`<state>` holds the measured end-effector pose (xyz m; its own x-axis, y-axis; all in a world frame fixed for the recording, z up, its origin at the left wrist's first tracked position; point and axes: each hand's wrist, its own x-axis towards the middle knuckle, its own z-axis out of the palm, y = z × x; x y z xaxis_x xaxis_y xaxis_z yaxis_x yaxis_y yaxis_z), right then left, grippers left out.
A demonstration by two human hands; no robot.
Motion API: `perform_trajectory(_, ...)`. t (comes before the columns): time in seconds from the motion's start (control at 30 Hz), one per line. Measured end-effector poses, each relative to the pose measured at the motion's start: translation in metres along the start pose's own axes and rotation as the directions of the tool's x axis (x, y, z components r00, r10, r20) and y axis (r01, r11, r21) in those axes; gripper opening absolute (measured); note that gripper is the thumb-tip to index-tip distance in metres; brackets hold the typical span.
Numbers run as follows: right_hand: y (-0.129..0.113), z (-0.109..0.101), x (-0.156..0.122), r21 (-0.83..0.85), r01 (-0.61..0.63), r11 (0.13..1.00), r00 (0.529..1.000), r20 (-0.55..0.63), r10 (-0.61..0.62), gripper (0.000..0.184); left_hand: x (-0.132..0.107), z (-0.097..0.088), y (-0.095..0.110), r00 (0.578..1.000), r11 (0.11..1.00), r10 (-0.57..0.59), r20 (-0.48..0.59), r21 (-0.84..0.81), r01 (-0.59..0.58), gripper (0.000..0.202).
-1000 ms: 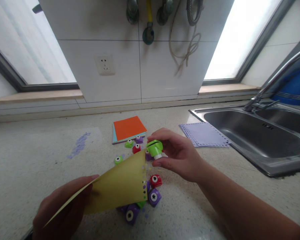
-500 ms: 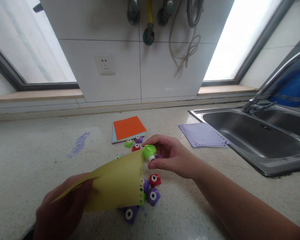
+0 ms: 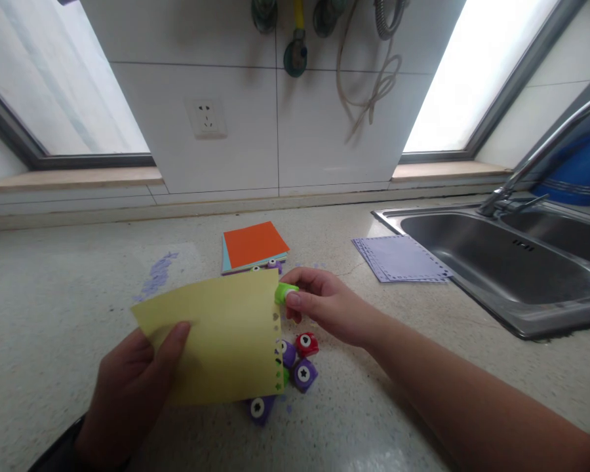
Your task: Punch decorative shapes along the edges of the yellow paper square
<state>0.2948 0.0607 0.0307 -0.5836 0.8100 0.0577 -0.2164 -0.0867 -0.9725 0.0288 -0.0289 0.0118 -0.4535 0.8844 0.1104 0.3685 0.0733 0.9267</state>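
My left hand (image 3: 132, 380) pinches the left side of a yellow sheet of paper (image 3: 226, 334), thumb on top. Small shapes are punched along the sheet's right edge. At its upper right edge, my right hand (image 3: 324, 305) grips a green craft punch (image 3: 285, 293) between thumb and fingers; whether the paper sits in its slot I cannot tell. Below the right hand lie a red punch (image 3: 307, 343) and a purple punch (image 3: 303, 374) with a star on its white face. Another purple punch (image 3: 259, 410) shows under the sheet's lower edge. The sheet hides others in part.
A stack of coloured paper (image 3: 255, 244) with orange on top lies behind the punches. Lilac sheets with punched edges (image 3: 398, 259) rest beside the steel sink (image 3: 472, 262). Purple paper bits (image 3: 160, 274) are scattered at the left. A faucet (image 3: 535, 151) rises over the sink.
The yellow sheet has been raised and flattened toward the camera, now covering more punches. In my right hand, the green punch has turned and come against the sheet's upper right edge.
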Motion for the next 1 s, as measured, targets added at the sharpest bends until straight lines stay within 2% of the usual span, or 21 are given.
perform_trajectory(0.17, 0.005, 0.001, 0.001, -0.016, -0.014, 1.0, 1.0, -0.023, 0.014, 0.034, 0.004, -0.002, 0.0, 0.984, 0.986, -0.116, 0.136, -0.1, 0.13, 0.033)
perform_trajectory(0.47, 0.009, 0.006, 0.003, -0.027, -0.08, 0.996, 0.992, -0.1, 0.076, 0.036, 0.007, -0.001, -0.004, 0.977, 0.977, -0.152, 0.152, -0.124, 0.172, 0.03)
perform_trajectory(0.77, 0.013, 0.006, 0.003, 0.03, -0.148, 0.989, 0.987, -0.056, 0.149, 0.033, 0.01, 0.0, -0.002, 0.962, 0.967, -0.169, 0.213, -0.154, 0.204, 0.029)
perform_trajectory(1.0, 0.015, 0.006, 0.002, 0.074, -0.174, 0.982, 0.985, 0.01, 0.174, 0.027, 0.011, 0.001, 0.0, 0.927, 0.939, -0.199, 0.318, -0.211, 0.274, 0.028)
